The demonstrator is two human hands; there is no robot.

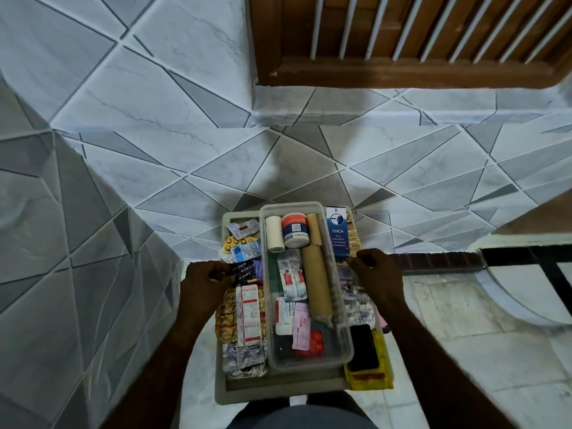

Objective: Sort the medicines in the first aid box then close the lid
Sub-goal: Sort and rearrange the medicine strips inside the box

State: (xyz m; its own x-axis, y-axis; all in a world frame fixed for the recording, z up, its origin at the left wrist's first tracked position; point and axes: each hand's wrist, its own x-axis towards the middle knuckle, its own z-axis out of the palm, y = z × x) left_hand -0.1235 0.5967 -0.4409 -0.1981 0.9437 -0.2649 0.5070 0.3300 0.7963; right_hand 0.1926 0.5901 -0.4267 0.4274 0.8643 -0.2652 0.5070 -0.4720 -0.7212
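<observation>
left grip (205,281) pinches dark blister strip (244,272): likely light, thin, bendy foil, best taken by edge; right grip (376,270) curled beside blue box (337,230), hold unclear

"What were the walls like?"

"A tiled wall (154,88), white and grey marbled triangles cut by dark lines, folding into a corner on the left."

"Any window?"

"A brown wooden slatted shutter (402,35) up high, with a tiled ledge (340,102) just beneath it."

"And the floor?"

"Pale square floor tiles (448,305), a dark red brick strip (433,263) along their far side, a black metal frame (510,257) beside that. The light was cool and even."
</observation>
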